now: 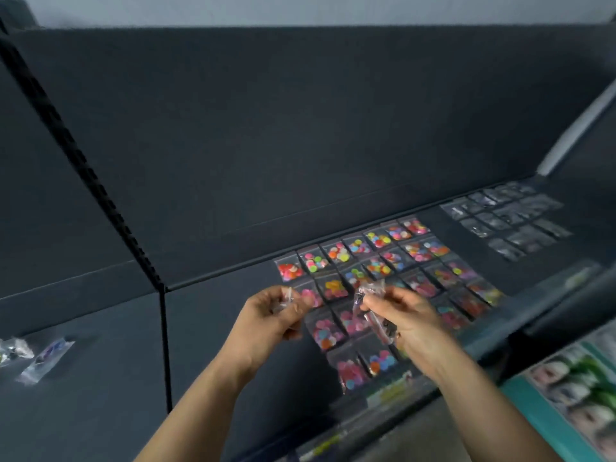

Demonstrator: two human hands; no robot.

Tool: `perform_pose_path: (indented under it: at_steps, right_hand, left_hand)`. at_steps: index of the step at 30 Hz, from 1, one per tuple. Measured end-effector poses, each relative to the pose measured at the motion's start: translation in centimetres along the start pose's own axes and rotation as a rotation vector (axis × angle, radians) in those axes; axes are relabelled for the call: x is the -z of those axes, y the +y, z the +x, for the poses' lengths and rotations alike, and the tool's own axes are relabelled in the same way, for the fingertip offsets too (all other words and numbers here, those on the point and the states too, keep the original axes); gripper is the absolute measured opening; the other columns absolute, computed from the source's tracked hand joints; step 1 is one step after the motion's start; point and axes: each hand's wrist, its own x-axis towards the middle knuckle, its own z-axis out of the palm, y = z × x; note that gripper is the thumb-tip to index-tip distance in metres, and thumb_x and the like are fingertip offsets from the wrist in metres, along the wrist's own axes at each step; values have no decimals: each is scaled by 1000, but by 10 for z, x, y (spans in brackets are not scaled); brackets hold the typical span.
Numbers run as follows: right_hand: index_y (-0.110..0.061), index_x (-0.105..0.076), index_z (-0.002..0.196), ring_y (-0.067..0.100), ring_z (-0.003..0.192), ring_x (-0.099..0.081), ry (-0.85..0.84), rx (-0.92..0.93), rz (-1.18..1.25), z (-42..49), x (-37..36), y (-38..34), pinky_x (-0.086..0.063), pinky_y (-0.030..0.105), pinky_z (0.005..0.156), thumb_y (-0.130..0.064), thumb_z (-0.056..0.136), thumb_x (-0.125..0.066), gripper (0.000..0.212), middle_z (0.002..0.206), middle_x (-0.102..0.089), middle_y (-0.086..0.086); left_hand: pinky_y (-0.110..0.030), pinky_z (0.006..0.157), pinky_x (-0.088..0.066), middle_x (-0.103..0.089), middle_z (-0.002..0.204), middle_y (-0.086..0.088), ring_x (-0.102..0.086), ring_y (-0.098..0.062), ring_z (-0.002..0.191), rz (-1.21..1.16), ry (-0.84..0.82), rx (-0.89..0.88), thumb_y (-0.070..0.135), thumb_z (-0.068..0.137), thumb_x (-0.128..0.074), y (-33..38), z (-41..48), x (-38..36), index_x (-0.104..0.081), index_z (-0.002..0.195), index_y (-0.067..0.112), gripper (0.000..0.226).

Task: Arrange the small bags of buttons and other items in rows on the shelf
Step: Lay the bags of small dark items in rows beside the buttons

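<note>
Several small clear bags of coloured buttons [376, 271] lie in rows on the dark grey shelf [206, 328]. Just above their near left part, my left hand [270, 318] pinches a small clear bag [286, 300] between thumb and fingers. My right hand [410, 321] grips a bunch of clear bags [370, 301] whose contents I cannot make out. The two hands are close together, a little apart. My hands hide some of the bags below them.
A second block of clear bags with dark contents [506, 218] lies in rows at the far right of the shelf. Two loose bags [36, 358] lie at the left beyond a black divider [165, 345]. Printed packs [573, 385] stand at the lower right.
</note>
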Motion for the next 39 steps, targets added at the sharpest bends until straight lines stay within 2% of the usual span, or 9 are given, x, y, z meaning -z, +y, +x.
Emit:
perform_pose_path:
  at_steps: [8, 10, 14, 17, 21, 26, 29, 34, 39]
  right_hand:
    - [-7, -64, 81, 16, 60, -62, 8, 55, 213, -35, 160, -1, -45, 22, 59, -37, 71, -67, 33, 51, -61, -2]
    - [-5, -68, 92, 11, 51, -56, 10, 67, 169, -39, 197, 1, -41, 21, 54, -35, 70, -68, 37, 52, -58, -3]
    - [-18, -73, 83, 6, 61, -62, -18, 85, 162, -43, 261, 4, -45, 17, 61, -23, 70, -69, 15, 68, -69, -3]
    - [-15, -71, 85, 1, 63, -62, -7, 79, 141, -40, 298, 9, -42, 20, 69, -11, 80, -67, 8, 66, -68, -7]
    - [-10, -68, 89, -1, 59, -60, 25, 65, 114, -29, 336, 13, -45, 12, 60, 1, 85, -62, 13, 65, -67, -8]
    - [-12, -66, 101, 3, 79, -67, 55, 37, 96, 3, 369, 6, -49, 13, 68, -9, 75, -72, 27, 81, -72, -8]
    - [-12, -68, 102, 9, 87, -70, 43, 44, 23, 30, 386, -8, -50, 14, 74, -22, 70, -75, 34, 89, -75, -3]
    - [-7, -71, 96, 7, 77, -70, 60, 34, -4, 80, 416, -28, -49, 10, 66, -3, 82, -70, 15, 79, -74, -3]
    - [-4, -68, 95, 12, 80, -69, 58, 61, 53, 121, 435, -39, -51, 19, 74, -2, 82, -69, 13, 83, -73, 1]
  left_hand:
    - [-32, 62, -57, -60, 67, -10, -61, -20, 64, -95, -247, 121, 42, 74, -67, 0, 10, -194, -61, 77, 10, 33]
    - [-30, 61, -56, -59, 65, -7, -60, -17, 63, -100, -317, 144, 40, 82, -64, 0, 12, -237, -68, 82, 13, 28]
    - [-25, 60, -54, -58, 67, -4, -59, -15, 63, -114, -384, 171, 36, 76, -68, -1, 19, -302, -67, 88, 8, 30]
    - [-24, 56, -52, -60, 73, -4, -59, -15, 64, -180, -376, 184, 30, 72, -72, -1, 26, -333, -64, 86, 11, 25]
    - [-22, 55, -50, -64, 71, 0, -60, -12, 62, -195, -387, 172, 21, 75, -71, 4, 47, -365, -63, 83, 13, 13]
    - [-22, 53, -50, -68, 73, -4, -60, -13, 61, -159, -348, 99, 11, 81, -69, 10, 89, -398, -63, 84, 10, 7]
    - [-22, 53, -50, -66, 73, -6, -59, -13, 60, -122, -318, 42, 8, 81, -69, 17, 120, -417, -63, 89, 5, 11]
    - [-24, 53, -49, -64, 70, -3, -58, -14, 56, -160, -214, -2, 5, 77, -73, 35, 169, -442, -62, 95, 7, 21]
    - [-23, 52, -49, -70, 77, -2, -59, -14, 57, -48, -272, 116, 25, 64, -80, 45, 205, -462, -68, 102, 10, 43]
